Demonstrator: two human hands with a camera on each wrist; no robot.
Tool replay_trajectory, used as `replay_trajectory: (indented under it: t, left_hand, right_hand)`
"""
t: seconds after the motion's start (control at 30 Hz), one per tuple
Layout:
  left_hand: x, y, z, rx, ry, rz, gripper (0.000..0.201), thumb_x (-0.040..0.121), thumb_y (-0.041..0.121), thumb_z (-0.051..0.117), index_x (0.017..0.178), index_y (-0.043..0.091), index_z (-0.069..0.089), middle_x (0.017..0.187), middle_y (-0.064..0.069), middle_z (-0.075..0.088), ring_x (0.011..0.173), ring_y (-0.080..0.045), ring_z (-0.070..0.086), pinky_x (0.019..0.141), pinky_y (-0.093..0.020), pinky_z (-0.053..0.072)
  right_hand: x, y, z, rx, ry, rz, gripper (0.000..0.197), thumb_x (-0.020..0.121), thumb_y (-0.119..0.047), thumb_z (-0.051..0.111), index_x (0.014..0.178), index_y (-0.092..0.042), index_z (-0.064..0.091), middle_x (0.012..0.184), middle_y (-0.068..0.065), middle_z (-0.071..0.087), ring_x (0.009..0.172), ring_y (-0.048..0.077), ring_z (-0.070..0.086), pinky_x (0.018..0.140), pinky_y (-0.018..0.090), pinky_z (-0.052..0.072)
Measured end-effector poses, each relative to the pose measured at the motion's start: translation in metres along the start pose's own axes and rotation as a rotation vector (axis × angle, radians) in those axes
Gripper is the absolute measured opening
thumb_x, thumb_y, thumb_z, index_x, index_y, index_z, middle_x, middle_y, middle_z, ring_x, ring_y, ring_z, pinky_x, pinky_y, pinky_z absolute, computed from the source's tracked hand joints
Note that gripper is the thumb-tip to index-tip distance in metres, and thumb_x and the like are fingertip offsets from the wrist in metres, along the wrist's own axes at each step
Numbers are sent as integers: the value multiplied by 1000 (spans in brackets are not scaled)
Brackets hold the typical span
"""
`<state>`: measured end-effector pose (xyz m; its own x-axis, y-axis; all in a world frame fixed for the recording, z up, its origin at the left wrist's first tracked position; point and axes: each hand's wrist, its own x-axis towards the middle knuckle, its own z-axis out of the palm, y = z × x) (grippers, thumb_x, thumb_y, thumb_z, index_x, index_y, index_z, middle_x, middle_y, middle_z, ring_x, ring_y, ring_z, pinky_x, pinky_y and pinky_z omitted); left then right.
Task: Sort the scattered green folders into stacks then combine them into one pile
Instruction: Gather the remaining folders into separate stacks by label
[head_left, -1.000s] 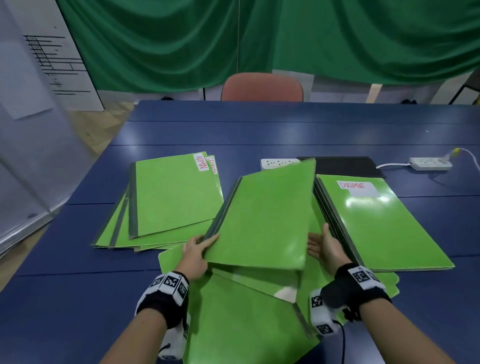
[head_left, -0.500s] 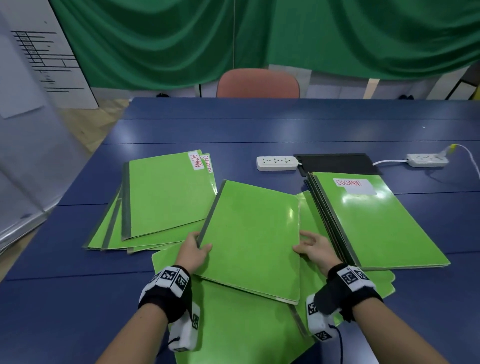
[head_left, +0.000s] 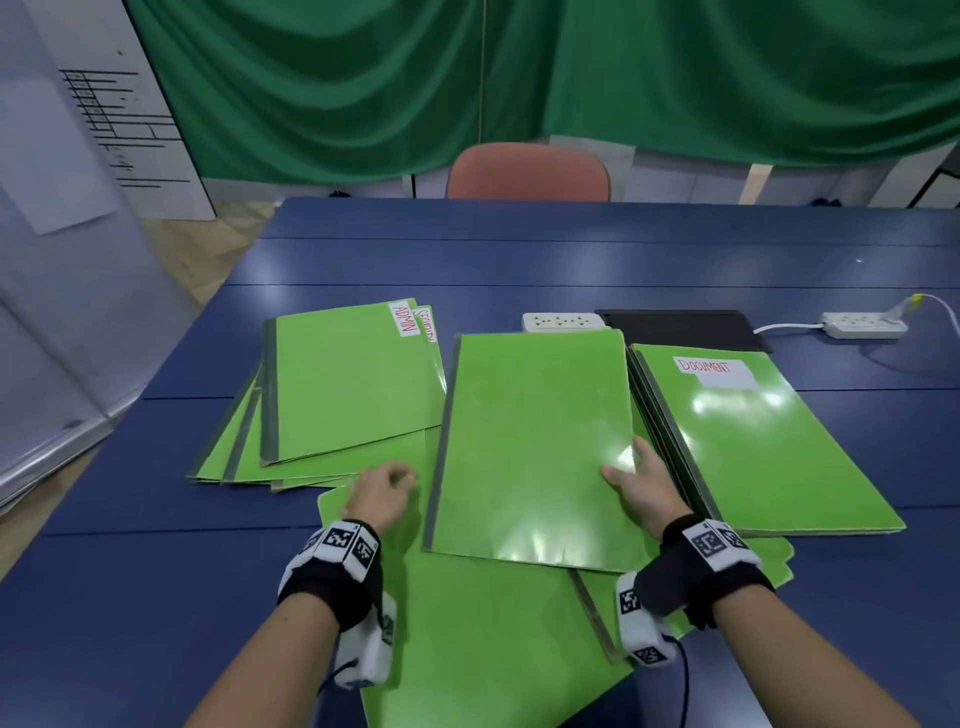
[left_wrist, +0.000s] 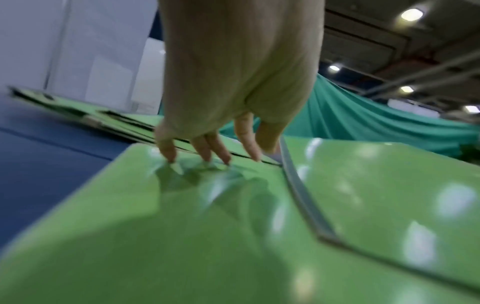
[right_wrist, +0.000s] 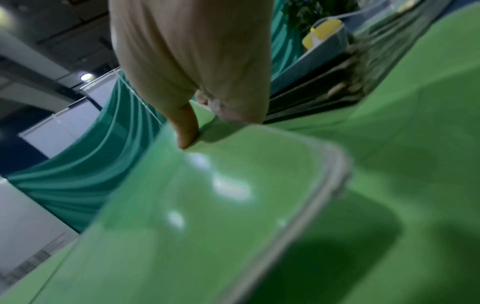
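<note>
Folder in the middle (head_left: 530, 447), green and unlabelled, lies flat on top of other loose green folders (head_left: 467, 639) at the near side of the blue desk (head_left: 571, 249). Its grey spine is on the left edge. The right hand (head_left: 641, 486) grasps the right edge of this folder: the thumb lies on the cover, and the other fingers seem to go under the edge, though the right wrist view is too blurred to be sure. The left hand (head_left: 382, 493) is just beside the spine, not holding it; its fingers (left_wrist: 207, 148) are loosely bent and the tips touch the cover of a lower folder.

To the left there is a fanned stack of folders (head_left: 332, 395), the top one with a label "ADMIN" (head_left: 404, 319). To the right there is a tidier stack (head_left: 753, 441), with the label "DOCUMENT" (head_left: 704, 365) on the top folder. The middle folder lies between these two stacks, close to both.

Behind the folders, two white power strips (head_left: 563, 321) and a black flat thing (head_left: 680, 327) lie on the desk. A reddish chair (head_left: 527, 174) stands at the far side, in front of a green curtain (head_left: 571, 78).
</note>
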<state>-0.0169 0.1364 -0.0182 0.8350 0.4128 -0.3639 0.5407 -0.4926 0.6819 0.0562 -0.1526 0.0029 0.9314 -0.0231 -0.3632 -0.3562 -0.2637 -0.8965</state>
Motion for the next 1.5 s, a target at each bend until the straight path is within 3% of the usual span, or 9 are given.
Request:
replay_trajectory:
  t: [0.13,0.4,0.63,0.77,0.9,1.13,1.33,1.43,1.5]
  left_hand:
    - [-16,-25,-10,190,170,-263,72,75,31,73,134,15,35,140,-16,25,130,-33,26,108,-49,28]
    - [-14,-25,-18,256,150,-516,104,59,44,83,132,-3,26,136,-22,36,128,-35,36,103,-41,36]
    - [-12,-34,-36,37,113,-331,64,76,23,75,126,-5,46,130,-20,54,120,-36,50,101,-43,43]
    - [-24,-15,-56,-242,-61,-120,58,89,16,58,141,7,32,140,-9,44,124,-30,49,102,-34,39]
    - [-47,-5,-59,-246,-433,-132,34,81,-2,63,110,11,50,99,-12,67,86,-30,64,61,-37,57]
    - [-24,0,-76,-382,164,-121,77,80,14,69,143,4,25,146,-19,35,132,-33,38,110,-46,33]
    - [-14,30,-108,-491,378,57,42,87,17,61,127,6,53,92,-1,57,71,-10,49,68,-25,42]
    - [-23,42,-103,-452,102,-14,72,85,16,65,145,9,27,132,-16,50,110,-28,54,92,-39,43]
    - [-30,44,-92,-319,-80,-9,92,81,7,66,149,9,3,155,-13,17,139,-30,27,112,-43,26]
  right_hand:
    - [1,8,-16,-17,73,38,71,86,4,58,147,-9,23,148,15,36,129,32,43,107,43,37]
    - [5,-9,-11,70,39,-37,71,87,-2,60,147,-12,24,151,13,31,133,29,39,111,41,32]
    - [14,19,-7,-77,-101,194,76,79,8,64,144,-4,27,132,21,52,112,34,57,97,46,47]
    - [23,24,-8,-55,-11,191,62,81,9,61,138,2,36,129,23,54,112,35,57,96,46,48]
    - [34,33,-9,4,100,197,57,81,7,64,133,2,42,129,23,55,114,35,56,101,51,44]
    - [35,28,-18,52,182,138,50,86,0,61,133,1,44,129,23,55,113,36,57,101,49,44]
    - [31,21,-25,-21,231,84,49,89,-4,58,136,1,42,134,19,50,119,34,51,104,42,40]
    - [24,21,-21,-4,138,116,62,86,-10,64,140,-1,34,133,20,52,115,34,56,100,44,44]
    - [19,18,-19,-35,39,108,81,79,-12,71,145,-6,25,138,19,47,120,34,52,103,46,42]
